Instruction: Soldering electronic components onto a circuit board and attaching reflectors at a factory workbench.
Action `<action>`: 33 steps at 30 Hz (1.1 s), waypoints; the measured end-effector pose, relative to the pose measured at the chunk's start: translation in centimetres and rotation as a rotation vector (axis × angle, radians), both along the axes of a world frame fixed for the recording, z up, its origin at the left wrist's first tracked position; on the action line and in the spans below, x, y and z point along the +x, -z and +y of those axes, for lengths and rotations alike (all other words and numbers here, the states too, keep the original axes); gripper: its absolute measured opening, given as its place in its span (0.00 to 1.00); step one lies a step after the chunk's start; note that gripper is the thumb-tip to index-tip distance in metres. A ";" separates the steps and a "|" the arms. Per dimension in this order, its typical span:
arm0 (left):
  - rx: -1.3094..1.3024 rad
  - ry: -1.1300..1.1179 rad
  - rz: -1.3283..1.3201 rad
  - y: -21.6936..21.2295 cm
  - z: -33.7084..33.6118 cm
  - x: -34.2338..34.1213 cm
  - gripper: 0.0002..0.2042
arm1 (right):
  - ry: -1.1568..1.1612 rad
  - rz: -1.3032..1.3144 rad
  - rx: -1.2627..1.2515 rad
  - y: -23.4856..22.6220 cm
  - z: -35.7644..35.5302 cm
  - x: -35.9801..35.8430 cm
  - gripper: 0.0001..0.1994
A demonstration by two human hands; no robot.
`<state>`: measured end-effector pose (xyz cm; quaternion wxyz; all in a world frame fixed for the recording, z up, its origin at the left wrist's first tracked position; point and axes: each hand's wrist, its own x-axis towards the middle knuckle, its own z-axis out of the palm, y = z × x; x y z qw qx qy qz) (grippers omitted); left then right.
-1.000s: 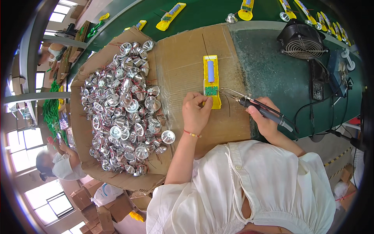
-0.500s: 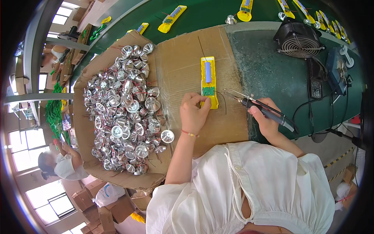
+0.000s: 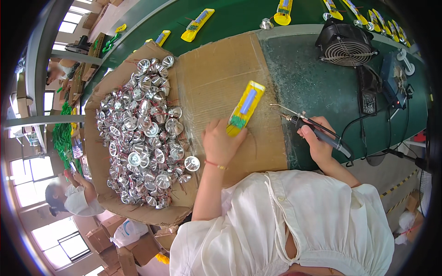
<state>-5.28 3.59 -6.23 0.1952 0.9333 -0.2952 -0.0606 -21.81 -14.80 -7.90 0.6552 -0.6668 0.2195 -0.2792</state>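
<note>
My left hand (image 3: 221,143) grips the near end of a yellow plastic flashlight housing (image 3: 257,87), tilted with its far end to the right. In the housing lie a blue cylindrical battery (image 3: 248,101) and a small green circuit board (image 3: 237,121); my fingers cover its near end. My right hand (image 3: 317,142) holds a soldering iron (image 3: 325,137) with a thin curved metal tube (image 3: 282,107) along it. The iron's tip points left, apart from the housing, over the right edge of a flat cardboard sheet (image 3: 221,66).
A cardboard box (image 3: 94,156) at left is heaped with silvery reflector cups (image 3: 152,129) with red wires. At back right stand a black fan (image 3: 346,46), a soldering iron holder (image 3: 368,92) and a blue box-shaped unit (image 3: 391,80). Several yellow housings (image 3: 198,25) lie along the green far surface.
The housing, lying upright on the cardboard before, is now turned clockwise and gripped in my left hand, which has shifted slightly left and nearer. The soldering iron has barely moved.
</note>
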 end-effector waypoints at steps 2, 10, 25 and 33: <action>-0.036 -0.002 -0.060 0.1 0.8 -1.0 0.20 | -0.050 0.011 0.092 -0.9 0.1 0.2 0.08; -0.237 0.051 -0.202 1.5 1.6 -2.1 0.21 | -0.310 -0.155 -0.873 -1.2 1.9 7.1 0.21; -0.299 0.176 -0.268 3.1 2.2 -2.0 0.22 | -0.505 -0.023 -0.888 0.2 2.8 9.6 0.25; -0.301 0.175 -0.296 3.2 2.5 -2.1 0.22 | -0.491 -0.007 -0.844 0.1 3.0 9.6 0.26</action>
